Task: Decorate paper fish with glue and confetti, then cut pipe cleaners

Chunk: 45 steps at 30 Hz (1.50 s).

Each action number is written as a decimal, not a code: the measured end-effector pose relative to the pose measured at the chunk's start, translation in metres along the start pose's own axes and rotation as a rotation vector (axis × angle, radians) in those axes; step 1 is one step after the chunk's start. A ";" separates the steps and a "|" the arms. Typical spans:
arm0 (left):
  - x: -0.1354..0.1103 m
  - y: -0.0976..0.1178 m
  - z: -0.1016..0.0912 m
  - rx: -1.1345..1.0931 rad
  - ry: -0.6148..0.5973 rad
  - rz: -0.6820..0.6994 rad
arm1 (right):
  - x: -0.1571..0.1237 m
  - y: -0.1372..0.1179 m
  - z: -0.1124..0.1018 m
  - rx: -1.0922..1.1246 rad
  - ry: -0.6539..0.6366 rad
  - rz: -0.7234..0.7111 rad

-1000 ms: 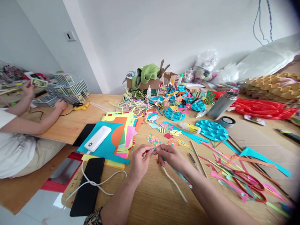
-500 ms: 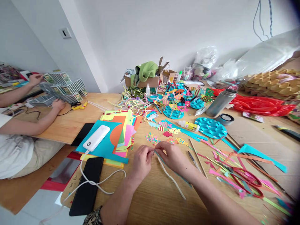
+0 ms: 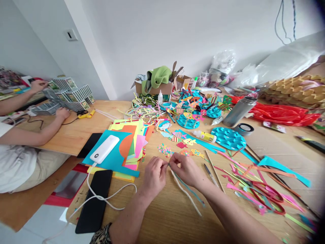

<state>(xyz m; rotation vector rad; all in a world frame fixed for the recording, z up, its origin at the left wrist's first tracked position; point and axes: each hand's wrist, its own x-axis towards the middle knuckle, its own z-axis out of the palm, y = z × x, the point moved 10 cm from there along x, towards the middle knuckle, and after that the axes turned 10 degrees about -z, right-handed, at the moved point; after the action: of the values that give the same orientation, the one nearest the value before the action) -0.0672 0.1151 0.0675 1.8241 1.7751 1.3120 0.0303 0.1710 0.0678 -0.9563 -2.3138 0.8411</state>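
My left hand [image 3: 154, 176] and my right hand [image 3: 186, 169] meet over the wooden table [image 3: 167, 217], fingertips pinched together on the end of a thin blue paper strip [image 3: 191, 191]. A white cord-like strip [image 3: 186, 196] trails from the same pinch toward me across the table. Small colourful paper fish [image 3: 190, 141] and a patch of confetti [image 3: 164, 149] lie just beyond my fingers.
A stack of coloured paper [image 3: 129, 142] with a white power bank [image 3: 105, 149] sits to the left, a black phone [image 3: 94, 200] nearer. Blue paper discs [image 3: 228, 138], a glue bottle [image 3: 205, 136], a metal flask [image 3: 239, 111] and loose strips [image 3: 256, 189] fill the right. Another person's arms [image 3: 33, 135] work at far left.
My hands have stayed pinched together at the strip end. The blue strip now shows more clearly beside the white cord. The view shifted slightly since the earliest frame.
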 end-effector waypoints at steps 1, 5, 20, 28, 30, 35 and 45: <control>0.000 0.000 -0.001 -0.010 0.013 -0.002 | 0.000 0.002 0.001 0.058 0.013 0.007; -0.001 -0.002 -0.008 -0.075 0.070 -0.025 | 0.003 0.007 0.007 0.199 0.041 0.009; 0.005 -0.043 0.001 -0.639 0.002 -0.426 | -0.127 0.095 -0.091 -0.452 -0.326 0.095; -0.008 -0.032 0.036 -0.825 -0.226 -0.574 | -0.087 0.007 -0.064 -0.365 -0.004 -0.187; -0.012 -0.029 0.044 -0.838 -0.275 -0.599 | -0.066 -0.020 -0.039 -0.252 0.012 -0.257; -0.015 -0.030 0.053 -0.841 -0.300 -0.640 | -0.045 -0.034 -0.017 -0.265 0.089 -0.330; -0.016 -0.039 0.057 -0.712 -0.293 -0.649 | -0.046 -0.042 -0.007 -0.471 0.107 -0.471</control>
<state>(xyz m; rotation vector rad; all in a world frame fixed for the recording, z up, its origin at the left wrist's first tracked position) -0.0475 0.1307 0.0006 0.8894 1.3171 1.1188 0.0453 0.1159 0.0928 -0.5618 -2.5361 0.0520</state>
